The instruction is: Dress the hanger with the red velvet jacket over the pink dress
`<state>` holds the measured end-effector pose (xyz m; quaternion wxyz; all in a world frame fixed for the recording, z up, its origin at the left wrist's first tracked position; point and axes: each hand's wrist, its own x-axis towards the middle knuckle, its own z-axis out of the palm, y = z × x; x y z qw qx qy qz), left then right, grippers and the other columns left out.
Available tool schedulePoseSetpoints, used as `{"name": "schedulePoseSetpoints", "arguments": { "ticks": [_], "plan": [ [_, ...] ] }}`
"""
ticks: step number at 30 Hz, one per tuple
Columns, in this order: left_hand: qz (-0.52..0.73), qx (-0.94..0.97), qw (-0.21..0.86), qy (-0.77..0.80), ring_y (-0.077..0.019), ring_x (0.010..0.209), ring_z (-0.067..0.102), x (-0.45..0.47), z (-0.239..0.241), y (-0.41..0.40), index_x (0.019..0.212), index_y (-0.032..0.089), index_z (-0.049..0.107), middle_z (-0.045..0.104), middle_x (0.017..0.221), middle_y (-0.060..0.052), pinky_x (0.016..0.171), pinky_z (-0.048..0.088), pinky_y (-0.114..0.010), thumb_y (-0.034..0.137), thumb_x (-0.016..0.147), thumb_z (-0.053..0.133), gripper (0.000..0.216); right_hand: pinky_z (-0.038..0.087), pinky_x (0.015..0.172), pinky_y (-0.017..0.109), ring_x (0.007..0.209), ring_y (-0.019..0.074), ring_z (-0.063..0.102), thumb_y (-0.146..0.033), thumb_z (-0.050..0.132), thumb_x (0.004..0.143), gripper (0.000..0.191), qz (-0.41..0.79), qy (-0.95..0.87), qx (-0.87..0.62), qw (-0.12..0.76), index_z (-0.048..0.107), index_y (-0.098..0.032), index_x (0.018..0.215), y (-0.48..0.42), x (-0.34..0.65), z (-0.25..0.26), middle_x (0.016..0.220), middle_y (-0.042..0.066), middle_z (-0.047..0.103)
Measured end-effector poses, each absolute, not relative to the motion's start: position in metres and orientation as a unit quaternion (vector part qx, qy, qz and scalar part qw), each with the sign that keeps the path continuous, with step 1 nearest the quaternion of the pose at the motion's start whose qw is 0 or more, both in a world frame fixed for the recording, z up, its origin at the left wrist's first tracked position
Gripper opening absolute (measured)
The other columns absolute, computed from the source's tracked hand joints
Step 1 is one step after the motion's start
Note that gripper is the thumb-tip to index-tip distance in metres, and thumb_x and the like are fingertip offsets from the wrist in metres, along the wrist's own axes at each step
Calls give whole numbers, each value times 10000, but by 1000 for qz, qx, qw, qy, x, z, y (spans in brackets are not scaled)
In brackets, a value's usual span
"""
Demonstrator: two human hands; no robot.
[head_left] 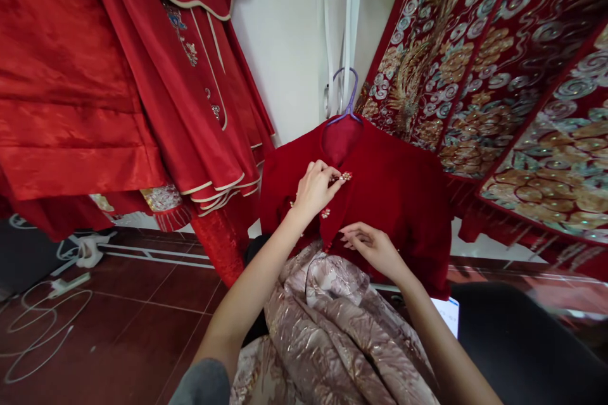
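A dark red jacket (pixel 399 183) hangs by its neck on a purple hanger (pixel 350 98) in front of me. My left hand (pixel 316 190) is closed in a pinch at the upper front edge, its thumb and finger on a gold beaded button (pixel 346 176). Just below sits another beaded ornament (pixel 325 213). Lower on the front, my right hand (pixel 373 245) rests with loosely bent fingers, the fingertips by the jacket's cloth and apparently holding nothing. Shiny mauve-and-gold brocade cloth (pixel 332 323) is bunched beneath both hands, touching the jacket's lower front.
Red garments with cream piping (pixel 175 76) hang at the left. An embroidered, beaded red garment (pixel 475 76) hangs at the right. White cables (pixel 42 316) and a power strip (pixel 71 285) lie on the tiled floor (pixel 128 342). A black seat (pixel 522 335) stands at right.
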<state>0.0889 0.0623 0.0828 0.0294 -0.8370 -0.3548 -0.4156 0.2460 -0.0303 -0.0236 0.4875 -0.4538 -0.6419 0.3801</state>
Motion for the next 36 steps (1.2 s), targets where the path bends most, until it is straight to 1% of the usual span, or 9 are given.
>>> {"name": "schedulePoseSetpoints", "arguments": {
  "ticks": [3, 7, 14, 18, 21, 25, 30, 33, 36],
  "plan": [
    [-378, -869, 46, -316, -229, 934, 495, 84, 92, 67, 918, 209, 682, 561, 929, -68, 792, 439, -317, 330, 869, 595, 157, 575, 767, 322, 802, 179, 706, -385, 591, 856, 252, 379, -641, -450, 492, 657, -186, 995, -33, 249, -18, 893, 66, 718],
    [-349, -904, 39, -246, -235, 1003, 501, 80, 106, 64, 885, 208, 652, 606, 981, -62, 978, 369, -385, 258, 843, 589, 90, 577, 749, 326, 796, 185, 709, -408, 599, 854, 268, 381, -635, -457, 493, 653, -189, 998, -36, 255, -11, 907, 70, 717],
    [-379, -904, -2, -197, -188, 817, 565, 80, 114, 61, 798, 220, 617, 611, 730, -7, 1169, 174, -468, 192, 814, 573, 54, 567, 690, 309, 703, 180, 695, -438, 607, 849, 301, 343, -590, -472, 559, 654, -174, 985, -36, 249, -4, 811, 68, 707],
    [-346, -911, 106, -198, -183, 805, 596, 80, 111, 67, 852, 205, 594, 609, 711, 2, 1190, 138, -533, 193, 899, 462, 141, 537, 617, 286, 674, 168, 640, -431, 582, 863, 297, 205, -536, -497, 651, 668, -178, 995, -27, 236, 21, 751, 44, 661],
    [-318, -906, 186, -208, -176, 781, 624, 81, 108, 71, 916, 185, 574, 620, 718, 7, 1205, 112, -543, 215, 948, 398, 181, 528, 706, 324, 722, 167, 597, -378, 491, 913, 271, 31, -519, -497, 695, 660, -195, 1019, -9, 229, 58, 828, 47, 640],
    [-341, -872, 221, -272, -198, 799, 657, 86, 105, 74, 1067, 140, 544, 674, 844, -47, 1195, 113, -555, 245, 961, 372, 228, 373, 1037, 494, 1179, 272, 498, -314, 543, 841, 395, -165, -525, -513, 658, 553, -193, 1217, 25, 222, 102, 1237, 127, 556],
    [-408, -771, 245, -423, -311, 1116, 580, 80, 99, 76, 1366, 85, 402, 600, 1201, -201, 1109, 241, -572, 60, 855, 367, 513, 147, 1110, 633, 1426, 361, 193, -304, 545, 785, 781, -247, -547, -594, 536, 211, -180, 1480, 45, 221, 106, 1560, 179, 169],
    [-454, -715, 248, -469, -340, 1256, 464, 61, 99, 82, 1403, 119, 377, 483, 1345, -212, 1076, 299, -543, 33, 830, 347, 580, 125, 1121, 627, 1432, 348, 198, -267, 529, 780, 781, -262, -563, -610, 492, 204, -193, 1486, 33, 244, 96, 1565, 163, 188],
    [-497, -688, 214, -484, -337, 1298, 417, 33, 107, 94, 1393, 123, 389, 424, 1394, -214, 1064, 338, -492, 55, 801, 412, 596, 280, 1096, 536, 1352, 333, 346, -241, 559, 752, 744, -259, -557, -616, 493, 315, -168, 1451, 13, 284, 94, 1477, 168, 371]
  ]
}}
